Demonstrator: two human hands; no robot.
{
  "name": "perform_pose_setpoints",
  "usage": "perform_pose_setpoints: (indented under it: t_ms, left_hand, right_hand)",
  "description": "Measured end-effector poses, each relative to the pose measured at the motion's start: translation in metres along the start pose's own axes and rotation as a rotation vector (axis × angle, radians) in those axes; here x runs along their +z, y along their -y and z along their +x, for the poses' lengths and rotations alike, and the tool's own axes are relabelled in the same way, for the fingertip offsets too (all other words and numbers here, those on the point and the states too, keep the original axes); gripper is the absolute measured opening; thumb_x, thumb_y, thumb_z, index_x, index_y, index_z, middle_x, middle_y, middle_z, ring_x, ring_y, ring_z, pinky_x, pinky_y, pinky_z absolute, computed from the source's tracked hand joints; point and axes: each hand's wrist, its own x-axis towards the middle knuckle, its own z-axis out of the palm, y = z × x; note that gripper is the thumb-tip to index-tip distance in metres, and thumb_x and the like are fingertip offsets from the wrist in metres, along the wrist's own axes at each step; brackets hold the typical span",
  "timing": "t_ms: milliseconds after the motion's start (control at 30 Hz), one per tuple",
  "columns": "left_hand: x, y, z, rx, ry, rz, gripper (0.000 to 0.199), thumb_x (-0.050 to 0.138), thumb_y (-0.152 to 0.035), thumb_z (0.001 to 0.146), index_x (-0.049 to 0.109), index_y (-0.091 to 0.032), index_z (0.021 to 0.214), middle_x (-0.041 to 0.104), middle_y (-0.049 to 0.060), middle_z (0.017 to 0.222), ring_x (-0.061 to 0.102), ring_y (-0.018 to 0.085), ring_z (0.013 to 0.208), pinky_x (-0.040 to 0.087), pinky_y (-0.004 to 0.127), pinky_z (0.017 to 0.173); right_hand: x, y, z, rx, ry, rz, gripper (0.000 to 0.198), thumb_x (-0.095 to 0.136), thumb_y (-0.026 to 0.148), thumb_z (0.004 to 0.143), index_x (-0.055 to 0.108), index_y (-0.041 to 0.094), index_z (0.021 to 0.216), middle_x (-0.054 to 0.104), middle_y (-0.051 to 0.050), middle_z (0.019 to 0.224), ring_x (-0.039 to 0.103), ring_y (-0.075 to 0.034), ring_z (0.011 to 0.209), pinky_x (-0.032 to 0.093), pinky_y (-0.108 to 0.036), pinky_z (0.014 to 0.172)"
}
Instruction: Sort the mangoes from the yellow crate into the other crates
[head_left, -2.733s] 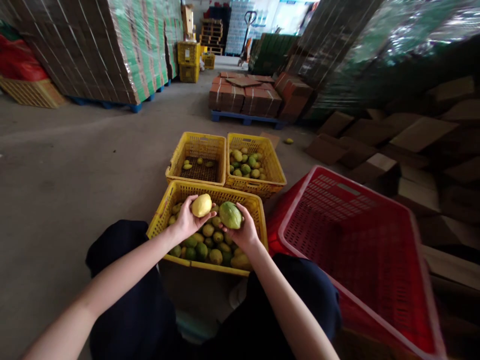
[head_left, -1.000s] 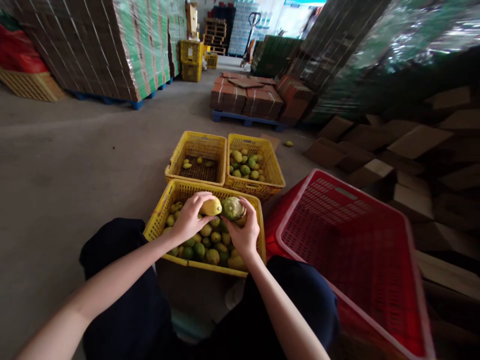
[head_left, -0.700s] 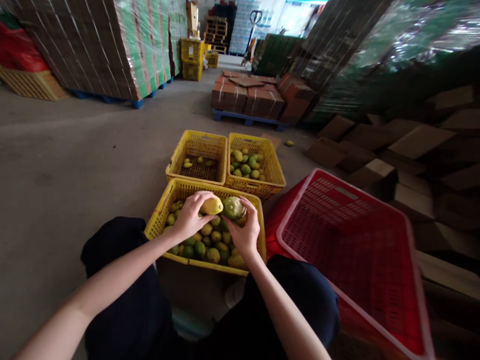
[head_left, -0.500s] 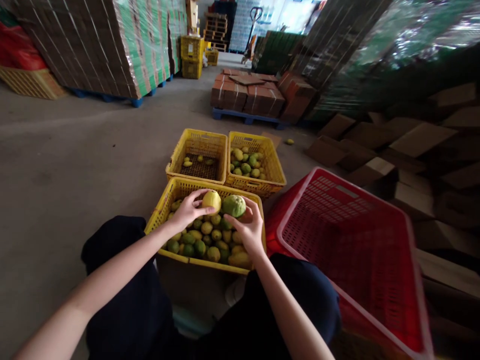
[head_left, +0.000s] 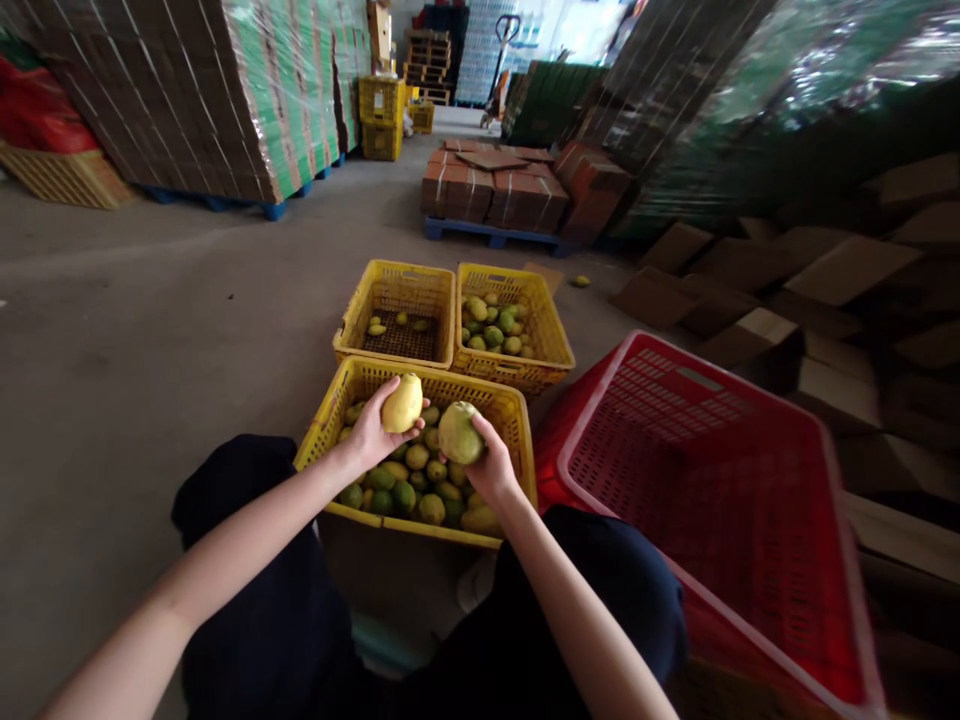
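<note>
My left hand (head_left: 373, 432) is closed around a smooth yellow fruit (head_left: 403, 404), egg-shaped and lemon-like, with its narrower end tipped up. A rounder pale green fruit (head_left: 460, 433) is gripped in my right hand (head_left: 491, 462), thumb along its upper side. Both hands hover over the near yellow crate (head_left: 517, 425), a small gap between the two fruits. Inside that crate lie many green and yellow fruits (head_left: 417, 458), partly hidden by my hands.
Two more yellow crates stand behind: the left one (head_left: 352, 310) has a few fruits on its bottom, the right one (head_left: 551, 325) holds many. A large red crate (head_left: 750, 420) is at my right. Flattened cardboard (head_left: 832, 280) is heaped beyond it. Boxes (head_left: 495, 190) sit on a blue pallet ahead.
Both fruits have been turned in my hands. The yellow one moved slightly left and now shows its long side; the green one came lower and nearer to me.
</note>
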Motion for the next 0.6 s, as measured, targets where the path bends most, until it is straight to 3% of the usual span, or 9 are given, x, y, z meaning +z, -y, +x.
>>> perform_pose_setpoints:
  t_ms: [100,233,367,467,600]
  left_hand:
    - [-0.003,0.001,0.002,-0.012,0.022,-0.076,0.037,0.038,-0.035,0.094,0.065,-0.011,0.085,0.066,0.011,0.067,0.061,0.017,0.054,0.047,0.025,0.046]
    - [-0.006,0.004,0.004,-0.042,-0.052,-0.086,0.036,0.032,-0.024,0.095,0.065,-0.009,0.095,0.07,0.01,0.073,0.064,0.017,0.054,0.05,0.025,0.046]
    - [-0.004,0.005,0.005,-0.057,-0.077,-0.111,0.031,0.041,-0.029,0.095,0.065,-0.01,0.098,0.071,0.007,0.077,0.069,0.02,0.063,0.057,0.03,0.055]
    - [-0.003,0.004,0.003,-0.071,-0.103,-0.088,0.026,0.05,-0.033,0.092,0.064,-0.011,0.093,0.07,0.007,0.071,0.067,0.019,0.058,0.056,0.028,0.051]
    - [-0.006,0.004,0.003,-0.107,-0.09,-0.067,0.032,0.044,-0.031,0.095,0.065,-0.007,0.093,0.069,0.01,0.068,0.066,0.017,0.055,0.055,0.026,0.05]
  right_hand:
    - [0.0,0.002,0.002,0.057,-0.1,0.075,0.017,0.066,0.036,0.075,0.066,0.019,0.075,0.07,-0.001,0.064,0.07,-0.022,0.073,0.058,-0.033,0.065]
    - [-0.001,0.003,0.005,0.123,-0.225,0.073,0.019,0.064,0.037,0.08,0.065,0.019,0.072,0.068,0.0,0.059,0.069,-0.02,0.066,0.058,-0.031,0.061]
    - [-0.002,0.005,0.003,0.134,-0.213,0.138,0.015,0.06,0.031,0.083,0.066,0.019,0.078,0.069,0.001,0.061,0.067,-0.017,0.06,0.058,-0.031,0.062]
    - [-0.002,0.01,0.0,0.14,-0.199,0.209,0.012,0.056,0.024,0.084,0.066,0.019,0.081,0.07,0.0,0.065,0.066,-0.016,0.057,0.058,-0.032,0.064]
    - [-0.004,0.015,0.001,0.173,-0.188,0.284,0.022,0.045,0.028,0.091,0.065,0.019,0.086,0.07,-0.002,0.066,0.066,-0.019,0.059,0.058,-0.039,0.067]
